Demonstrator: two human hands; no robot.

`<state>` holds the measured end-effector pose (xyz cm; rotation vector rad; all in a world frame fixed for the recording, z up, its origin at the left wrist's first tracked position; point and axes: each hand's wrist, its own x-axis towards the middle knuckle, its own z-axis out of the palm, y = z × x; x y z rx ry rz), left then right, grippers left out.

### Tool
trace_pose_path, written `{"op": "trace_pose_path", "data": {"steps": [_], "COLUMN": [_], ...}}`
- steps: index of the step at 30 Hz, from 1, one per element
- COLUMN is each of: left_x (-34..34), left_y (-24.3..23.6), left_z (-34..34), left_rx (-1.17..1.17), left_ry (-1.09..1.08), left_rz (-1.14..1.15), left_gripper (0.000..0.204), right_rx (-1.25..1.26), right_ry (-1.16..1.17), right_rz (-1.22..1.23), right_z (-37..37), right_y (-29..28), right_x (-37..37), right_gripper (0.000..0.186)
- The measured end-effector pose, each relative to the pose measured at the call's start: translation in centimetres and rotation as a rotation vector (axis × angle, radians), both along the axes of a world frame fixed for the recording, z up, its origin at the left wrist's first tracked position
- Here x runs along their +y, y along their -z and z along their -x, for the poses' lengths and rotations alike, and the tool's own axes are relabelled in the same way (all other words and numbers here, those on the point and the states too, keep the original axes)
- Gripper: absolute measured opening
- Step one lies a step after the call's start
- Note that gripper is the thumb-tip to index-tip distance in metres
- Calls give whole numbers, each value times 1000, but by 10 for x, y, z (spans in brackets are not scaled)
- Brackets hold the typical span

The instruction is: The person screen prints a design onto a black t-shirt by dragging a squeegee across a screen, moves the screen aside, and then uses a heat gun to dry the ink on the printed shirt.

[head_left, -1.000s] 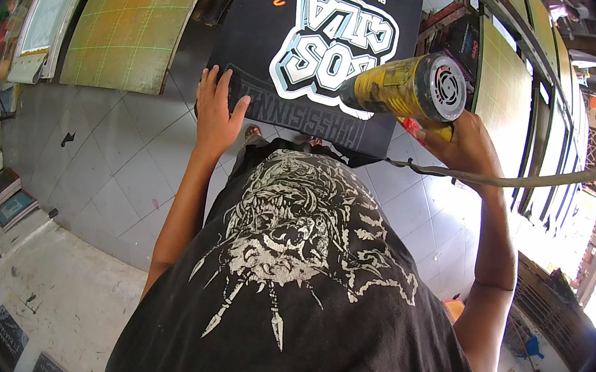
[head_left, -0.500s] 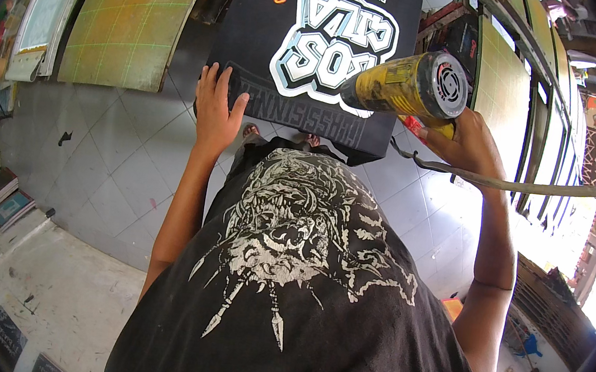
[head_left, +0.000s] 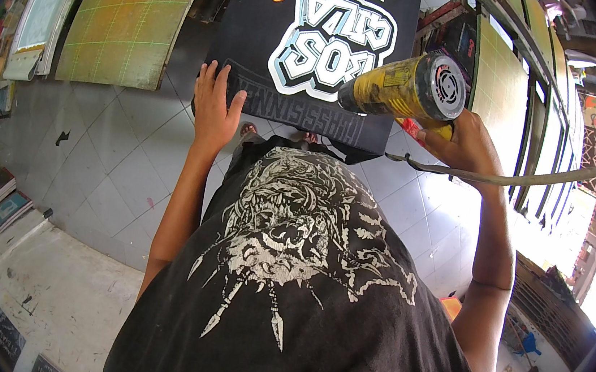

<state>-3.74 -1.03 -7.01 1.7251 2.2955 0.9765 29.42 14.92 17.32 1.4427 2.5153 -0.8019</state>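
My right hand (head_left: 468,147) is wrapped around the handle of a yellow and black heat gun (head_left: 395,87). Its dark nozzle points left, over the lower right of a large white and black lettering print (head_left: 329,58). The print lies on black fabric (head_left: 245,35) stretched over a flat board in front of me. On the near left corner of the fabric rests my left hand (head_left: 217,108), fingers extended and lying flat, holding nothing. Along the near edge runs a darker band of lettering (head_left: 299,106). A cable (head_left: 531,179) trails rightward from the heat gun past my right wrist.
Yellowish framed panels (head_left: 123,19) stand at the left, with more panels (head_left: 500,69) in racks at the right. Below is a grey tiled floor (head_left: 111,166). Books (head_left: 2,198) lie at far left, by a pale ledge (head_left: 62,285).
The heat gun has shifted very slightly left, still over the print's lower right. Its cable has swung upward at the right end. My left hand keeps its place on the fabric.
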Motion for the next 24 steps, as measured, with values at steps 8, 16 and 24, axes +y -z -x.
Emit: {"op": "trace_pose_path", "data": {"steps": [8, 16, 24], "left_x": [0, 2, 2], "left_y": [1, 1, 2], "left_z": [0, -3, -5], "left_rx": [7, -4, 13], "left_ry": [3, -12, -23], "left_rz": [-4, 10, 40], "left_gripper": [55, 55, 52], "right_rx": [-19, -32, -34], "right_ry": [45, 54, 19], "right_rz": [-1, -11, -8], "right_z": [-11, -22, -29], "right_y": [0, 4, -1], "right_x": [-2, -3, -5], "right_gripper": [39, 40, 39]}}
